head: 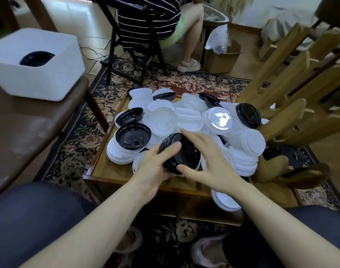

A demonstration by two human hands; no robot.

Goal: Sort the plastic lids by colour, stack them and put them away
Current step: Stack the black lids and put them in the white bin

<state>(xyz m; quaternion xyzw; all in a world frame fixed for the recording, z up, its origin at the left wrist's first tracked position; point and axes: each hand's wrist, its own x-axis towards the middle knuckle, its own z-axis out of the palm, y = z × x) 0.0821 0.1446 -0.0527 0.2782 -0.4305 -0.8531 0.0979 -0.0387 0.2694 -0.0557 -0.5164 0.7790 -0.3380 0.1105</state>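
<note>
Both hands were over the heap of lids (pixel 186 120) on the low wooden table (pixel 115 171). The left hand (pixel 155 167) gripped a stack of black lids (pixel 182 153), thumb curled across the top, fingers hidden underneath. The right hand (pixel 209 161) rested on the same stack from the other side, fingers straight and spread, thumb at the stack's near edge; it was not clamped round anything. The stack sat tilted at the heap's near side, just above the white lids. The heap was mostly white lids, with loose black ones mixed in: one black lid (pixel 133 136) lay open side up at the left, another (pixel 248 115) leaned at the right edge. A white lid (pixel 223 202) hung off the table's near right corner. A white bin (pixel 36 64) stood on a brown bench (pixel 30 128) at left, with black lids (pixel 36 59) showing inside it. A wooden rack (pixel 292 89) stood to the right of the table. A second person sat on a dark chair (pixel 134 45) behind, back turned. Patterned rug (pixel 78 147) underneath everything.
</note>
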